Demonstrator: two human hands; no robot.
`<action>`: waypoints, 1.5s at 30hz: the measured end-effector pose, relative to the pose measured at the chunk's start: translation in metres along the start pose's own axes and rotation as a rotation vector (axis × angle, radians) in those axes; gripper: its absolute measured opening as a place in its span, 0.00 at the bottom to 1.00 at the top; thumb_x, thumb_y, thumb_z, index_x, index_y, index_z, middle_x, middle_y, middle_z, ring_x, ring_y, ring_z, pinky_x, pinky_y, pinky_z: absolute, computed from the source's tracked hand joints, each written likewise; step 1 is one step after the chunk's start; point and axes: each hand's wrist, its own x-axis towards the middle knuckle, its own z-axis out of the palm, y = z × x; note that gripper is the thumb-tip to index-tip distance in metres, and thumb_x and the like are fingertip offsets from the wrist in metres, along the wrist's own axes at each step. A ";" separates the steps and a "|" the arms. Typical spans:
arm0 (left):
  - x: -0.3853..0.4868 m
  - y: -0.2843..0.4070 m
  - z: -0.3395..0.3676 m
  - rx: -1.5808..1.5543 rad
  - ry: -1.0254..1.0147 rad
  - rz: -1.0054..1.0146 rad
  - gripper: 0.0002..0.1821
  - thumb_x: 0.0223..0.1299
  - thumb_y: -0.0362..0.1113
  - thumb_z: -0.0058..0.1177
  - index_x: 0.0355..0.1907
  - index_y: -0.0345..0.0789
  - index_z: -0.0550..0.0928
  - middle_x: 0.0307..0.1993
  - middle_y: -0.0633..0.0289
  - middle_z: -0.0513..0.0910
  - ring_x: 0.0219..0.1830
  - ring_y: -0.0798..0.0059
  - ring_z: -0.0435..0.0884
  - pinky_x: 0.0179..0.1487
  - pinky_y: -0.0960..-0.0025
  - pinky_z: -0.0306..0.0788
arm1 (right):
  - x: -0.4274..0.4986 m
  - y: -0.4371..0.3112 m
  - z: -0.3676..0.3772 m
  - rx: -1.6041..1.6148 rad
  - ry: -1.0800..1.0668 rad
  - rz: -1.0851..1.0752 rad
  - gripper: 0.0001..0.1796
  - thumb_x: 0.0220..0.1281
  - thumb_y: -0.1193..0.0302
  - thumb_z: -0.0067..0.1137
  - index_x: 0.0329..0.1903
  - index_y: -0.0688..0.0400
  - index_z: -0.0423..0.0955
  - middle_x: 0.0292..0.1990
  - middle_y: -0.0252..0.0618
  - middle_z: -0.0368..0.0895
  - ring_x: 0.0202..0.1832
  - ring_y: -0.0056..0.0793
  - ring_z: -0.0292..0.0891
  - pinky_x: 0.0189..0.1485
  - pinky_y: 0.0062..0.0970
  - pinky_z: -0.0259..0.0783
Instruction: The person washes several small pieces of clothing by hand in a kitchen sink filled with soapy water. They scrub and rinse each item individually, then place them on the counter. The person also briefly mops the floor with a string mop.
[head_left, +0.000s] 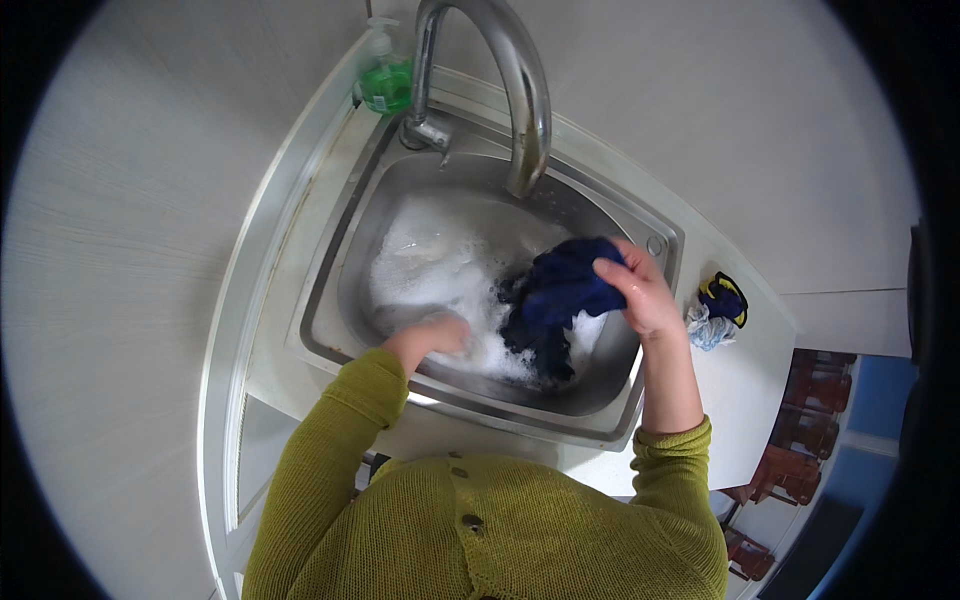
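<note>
A stainless steel sink (607, 375) holds water with white suds (427, 262). My right hand (641, 289) grips a dark blue cloth (574, 281) above the sink's right side, thumb on top. The lower, darker part of the cloth hangs into the suds. My left hand (444, 334) is at the near left of the basin, its fingers partly sunk in foam, so whether it holds anything cannot be seen.
A chrome faucet (529, 97) arches over the basin's far side. A pump bottle of green liquid soap (386, 82) stands in the back left corner. On the counter (739, 420) at right lie a dark blue and yellow item (724, 300) and a crumpled light cloth (709, 328).
</note>
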 end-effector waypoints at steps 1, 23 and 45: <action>-0.001 0.000 -0.001 0.004 0.013 0.002 0.19 0.45 0.42 0.54 0.42 0.37 0.78 0.42 0.53 0.78 0.45 0.57 0.75 0.49 0.63 0.67 | 0.002 -0.011 0.007 0.048 0.017 -0.086 0.12 0.55 0.70 0.55 0.40 0.64 0.73 0.33 0.31 0.77 0.34 0.16 0.71 0.39 0.16 0.67; 0.005 0.001 -0.015 -0.325 0.832 -0.149 0.17 0.43 0.39 0.57 0.38 0.37 0.77 0.36 0.52 0.76 0.40 0.55 0.75 0.45 0.59 0.68 | 0.132 0.225 0.041 -1.564 0.723 0.044 0.27 0.56 0.51 0.48 0.57 0.47 0.65 0.59 0.55 0.59 0.62 0.49 0.53 0.60 0.46 0.54; 0.005 -0.012 -0.034 -1.757 0.886 1.454 0.28 0.59 0.51 0.41 0.56 0.35 0.64 0.51 0.55 0.71 0.49 0.65 0.74 0.56 0.61 0.66 | 0.089 0.138 0.152 -0.657 0.057 -0.719 0.04 0.44 0.75 0.53 0.27 0.59 0.69 0.28 0.41 0.71 0.34 0.42 0.69 0.37 0.32 0.65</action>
